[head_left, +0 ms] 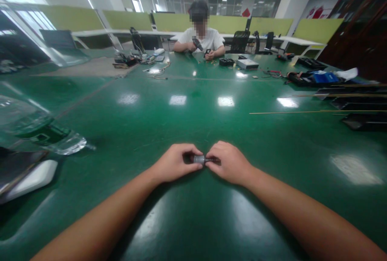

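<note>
In the head view, a small silver cylinder (198, 159) with a thin dark rod (213, 159) at its right end lies between my hands, low over the green tabletop (193, 124). My left hand (177, 164) is closed, its thumb and index finger gripping the cylinder from either side. Closed as well, my right hand (229, 162) pinches the thin rod close to where it meets the cylinder. The fingertips of both hands almost touch. I cannot make out the exact kind of part; its ends are partly hidden by my fingers.
On the left lie a large clear plastic bottle (45, 130) and a white rounded object (36, 178). Thin rods (284, 112) and black trays (363, 122) extend in from the right. Across the table a person (201, 35) in a white shirt holds a dark tool, near a tool bag (317, 78).
</note>
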The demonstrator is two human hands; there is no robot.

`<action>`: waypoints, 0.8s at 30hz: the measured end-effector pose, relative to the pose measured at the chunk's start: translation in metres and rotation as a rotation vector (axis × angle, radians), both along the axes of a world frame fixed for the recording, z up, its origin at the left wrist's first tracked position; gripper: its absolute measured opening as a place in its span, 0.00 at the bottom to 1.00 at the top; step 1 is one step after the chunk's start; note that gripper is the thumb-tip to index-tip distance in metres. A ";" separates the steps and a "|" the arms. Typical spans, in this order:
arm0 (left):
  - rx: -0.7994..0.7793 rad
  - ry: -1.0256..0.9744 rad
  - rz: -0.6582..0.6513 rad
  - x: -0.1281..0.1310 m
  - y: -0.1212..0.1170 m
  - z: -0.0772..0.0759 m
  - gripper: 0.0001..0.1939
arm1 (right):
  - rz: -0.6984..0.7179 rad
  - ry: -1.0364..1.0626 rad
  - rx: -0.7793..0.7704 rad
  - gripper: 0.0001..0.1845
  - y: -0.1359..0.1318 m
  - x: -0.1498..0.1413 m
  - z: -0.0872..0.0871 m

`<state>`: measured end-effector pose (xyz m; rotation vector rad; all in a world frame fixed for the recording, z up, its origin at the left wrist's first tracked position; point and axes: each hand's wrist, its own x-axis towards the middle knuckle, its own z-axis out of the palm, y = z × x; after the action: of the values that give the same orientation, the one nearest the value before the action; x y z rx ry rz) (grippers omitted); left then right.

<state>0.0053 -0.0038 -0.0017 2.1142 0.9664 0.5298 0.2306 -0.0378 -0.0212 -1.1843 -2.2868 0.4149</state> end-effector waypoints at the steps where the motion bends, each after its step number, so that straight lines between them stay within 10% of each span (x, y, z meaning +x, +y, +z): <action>1: -0.002 0.000 -0.002 0.000 0.000 0.000 0.11 | -0.001 0.002 -0.001 0.04 0.000 0.000 0.000; 24: -0.010 0.006 0.016 0.000 0.000 0.001 0.11 | -0.008 -0.013 0.036 0.04 -0.002 0.001 -0.003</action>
<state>0.0052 -0.0035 -0.0002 2.1016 0.9886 0.5261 0.2316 -0.0402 -0.0241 -1.1821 -2.2904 0.3623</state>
